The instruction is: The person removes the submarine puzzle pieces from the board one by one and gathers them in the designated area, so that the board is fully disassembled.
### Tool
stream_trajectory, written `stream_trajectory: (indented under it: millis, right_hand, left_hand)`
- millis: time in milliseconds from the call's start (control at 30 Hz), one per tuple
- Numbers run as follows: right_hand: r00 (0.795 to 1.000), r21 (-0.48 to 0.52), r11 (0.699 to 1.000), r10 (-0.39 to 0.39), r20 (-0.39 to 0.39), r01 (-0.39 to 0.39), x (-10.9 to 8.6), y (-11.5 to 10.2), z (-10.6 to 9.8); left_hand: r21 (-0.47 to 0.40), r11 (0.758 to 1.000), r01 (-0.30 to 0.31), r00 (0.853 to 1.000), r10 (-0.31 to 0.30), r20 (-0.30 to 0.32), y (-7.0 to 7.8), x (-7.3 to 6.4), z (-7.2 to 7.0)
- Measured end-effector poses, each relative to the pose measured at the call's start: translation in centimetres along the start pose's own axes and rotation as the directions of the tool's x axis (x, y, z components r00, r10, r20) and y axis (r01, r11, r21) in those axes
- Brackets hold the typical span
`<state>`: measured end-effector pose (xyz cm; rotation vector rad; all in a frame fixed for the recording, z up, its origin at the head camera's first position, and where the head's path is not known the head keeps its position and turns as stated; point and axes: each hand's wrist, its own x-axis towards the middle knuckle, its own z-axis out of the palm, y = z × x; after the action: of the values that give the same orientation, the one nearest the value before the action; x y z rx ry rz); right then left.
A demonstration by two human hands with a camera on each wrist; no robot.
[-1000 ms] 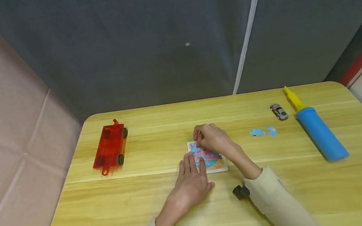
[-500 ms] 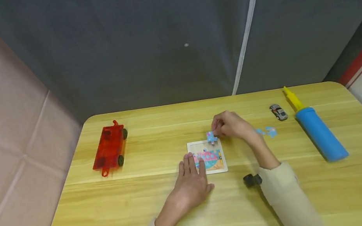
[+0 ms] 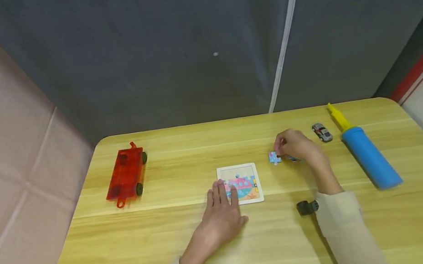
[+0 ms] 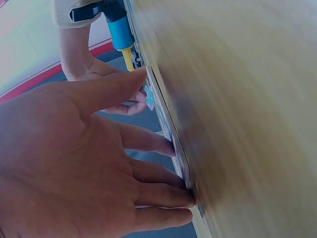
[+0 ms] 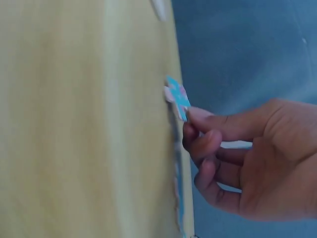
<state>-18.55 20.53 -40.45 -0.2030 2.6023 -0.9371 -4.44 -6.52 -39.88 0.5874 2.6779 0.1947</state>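
Between thumb and forefinger my right hand (image 3: 295,144) pinches a light-blue jigsaw piece (image 3: 274,157) with pink marks, just above or at the table; the right wrist view shows the same piece (image 5: 178,98) held by its edge. Partly under that hand lies another blue piece (image 3: 293,159), largely covered. My left hand (image 3: 222,220) lies with straight fingers on the left edge of a white-rimmed puzzle tray (image 3: 260,191). Inside the tray, pink, teal and orange pieces fill the lower part, while its upper part shows bare backing. In the left wrist view the left fingertips (image 4: 185,198) press the tray's edge.
A red see-through toy wagon (image 3: 126,174) stands at the table's left. To the right are a small silver toy car (image 3: 322,132) and a blue hand pump (image 3: 371,157) with a yellow nozzle. A dark grey panel (image 3: 166,56) rises behind the table.
My right hand has lifted a blue piece out of the tray's upper part and carried it right, beside the loose pieces. The left hand has stayed on the tray.
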Motion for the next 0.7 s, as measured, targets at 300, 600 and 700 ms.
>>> stream_trajectory:
  millis: [300,600,700]
  right_hand:
    - [0.992,-0.203,0.975,0.074,-0.099,-0.093,0.9,-0.5,1.8]
    - [0.99,-0.252,0.96,0.097,-0.106,-0.121,-0.4,-2.3,1.9]
    - [0.99,-0.262,0.96,0.067,-0.12,-0.097,-0.6,-2.7,2.1]
  left_hand:
    - [0.004,1.0,0.002,1.0,-0.002,0.004,-0.1,-0.1,0.0]
    - [0.005,1.0,0.003,1.0,-0.003,0.0,-0.2,0.0,0.0]
    - [-0.003,1.0,0.014,1.0,-0.014,0.001,-0.1,0.1,0.0]
